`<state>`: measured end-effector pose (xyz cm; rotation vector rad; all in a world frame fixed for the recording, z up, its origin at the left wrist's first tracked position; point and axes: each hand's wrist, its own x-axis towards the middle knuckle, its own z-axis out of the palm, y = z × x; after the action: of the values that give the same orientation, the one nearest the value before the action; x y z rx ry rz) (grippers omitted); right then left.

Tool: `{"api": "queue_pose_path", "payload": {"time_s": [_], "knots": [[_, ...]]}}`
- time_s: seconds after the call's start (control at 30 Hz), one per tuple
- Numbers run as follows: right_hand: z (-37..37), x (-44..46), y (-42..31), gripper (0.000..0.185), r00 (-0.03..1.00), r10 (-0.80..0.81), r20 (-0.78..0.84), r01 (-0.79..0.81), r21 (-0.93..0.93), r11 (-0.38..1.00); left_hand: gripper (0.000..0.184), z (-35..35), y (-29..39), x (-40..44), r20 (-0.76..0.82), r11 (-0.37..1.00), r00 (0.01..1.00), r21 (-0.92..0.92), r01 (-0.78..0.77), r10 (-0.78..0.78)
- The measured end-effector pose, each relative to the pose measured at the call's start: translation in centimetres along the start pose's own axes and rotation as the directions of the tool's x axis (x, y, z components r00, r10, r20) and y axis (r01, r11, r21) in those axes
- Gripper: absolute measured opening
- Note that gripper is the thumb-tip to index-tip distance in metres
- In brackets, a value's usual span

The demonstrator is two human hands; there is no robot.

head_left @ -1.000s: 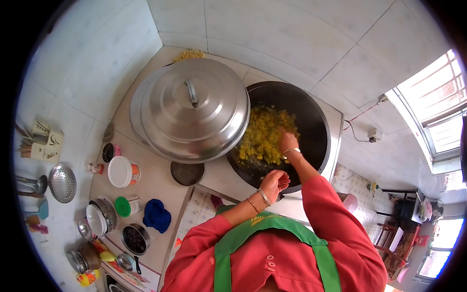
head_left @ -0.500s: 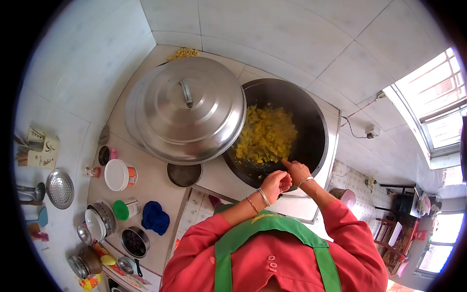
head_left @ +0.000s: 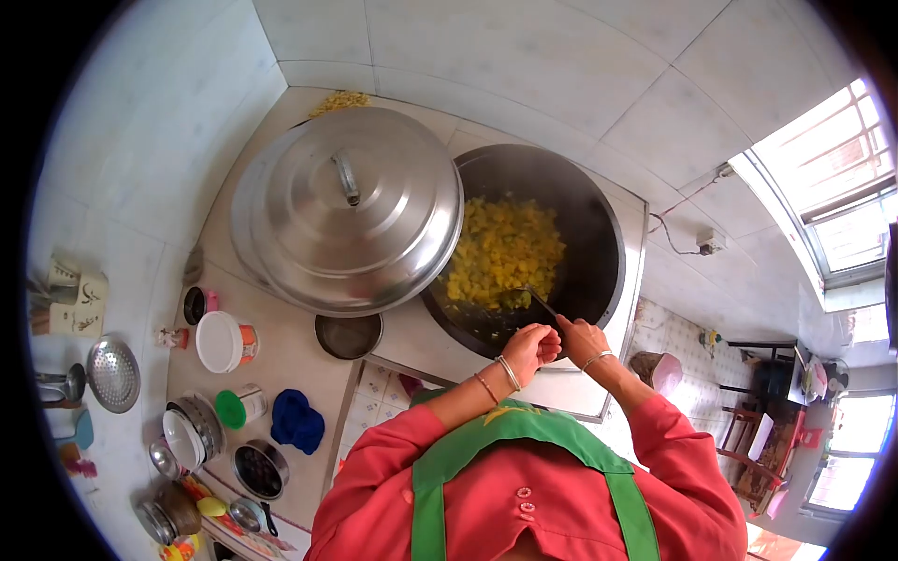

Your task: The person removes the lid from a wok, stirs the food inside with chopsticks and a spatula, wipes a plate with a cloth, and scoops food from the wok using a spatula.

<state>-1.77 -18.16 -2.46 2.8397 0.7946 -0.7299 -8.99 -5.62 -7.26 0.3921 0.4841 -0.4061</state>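
Observation:
Yellow chopped food (head_left: 500, 252) lies in a large dark wok (head_left: 594, 252), with some haze over it. My right hand (head_left: 582, 342) is at the wok's near right rim, closed on the handle of a metal spatula (head_left: 543, 301) whose tip is in the food. Close beside it, at the near rim, my left hand (head_left: 531, 351) has its fingers curled inward; whether they hold anything is hidden. A big domed steel lid (head_left: 360, 210) partly overlaps the wok's left side.
Left of the wok are a dark round pan (head_left: 348, 335), a white tub (head_left: 221, 341), a green-lidded jar (head_left: 232, 409), a blue cloth (head_left: 297, 421) and a pot (head_left: 260, 469). A perforated ladle (head_left: 114, 374) hangs on the left wall.
My right hand has drawn back from over the food to the near rim, and the spatula now shows. My left hand stays nearly in place. The view has shifted slightly.

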Motion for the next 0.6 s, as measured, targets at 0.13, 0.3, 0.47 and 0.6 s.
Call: {"api": "queue_pose_path", "payload": {"time_s": [0.13, 0.3, 0.47, 0.6], "knots": [[0.3, 0.1, 0.2, 0.033, 1.000, -0.029, 0.010, 0.028, 0.033, 0.999, 0.015, 0.4, -0.3, 0.1, 0.017, 1.000, 1.000, 0.013, 0.002, -0.002], [-0.6, 2.0, 2.0, 0.043, 0.999, 0.006, -0.048, -0.004, 0.048, 0.999, 0.015, 0.7, -0.4, -0.1, 0.004, 1.000, 1.000, 0.019, 0.016, -0.016], [-2.2, 1.7, 1.0, 0.036, 0.992, -0.117, 0.046, 0.099, 0.290, 0.952, 0.015, 1.5, 0.3, -1.1, 0.002, 0.998, 0.999, -0.043, -0.054, 0.054], [2.2, 4.5, -0.3, 0.020, 0.931, -0.360, 0.054, 0.325, 0.322, 0.889, 0.015, 2.5, 1.5, -1.7, 0.052, 0.960, 0.972, -0.178, -0.218, 0.231]]}}
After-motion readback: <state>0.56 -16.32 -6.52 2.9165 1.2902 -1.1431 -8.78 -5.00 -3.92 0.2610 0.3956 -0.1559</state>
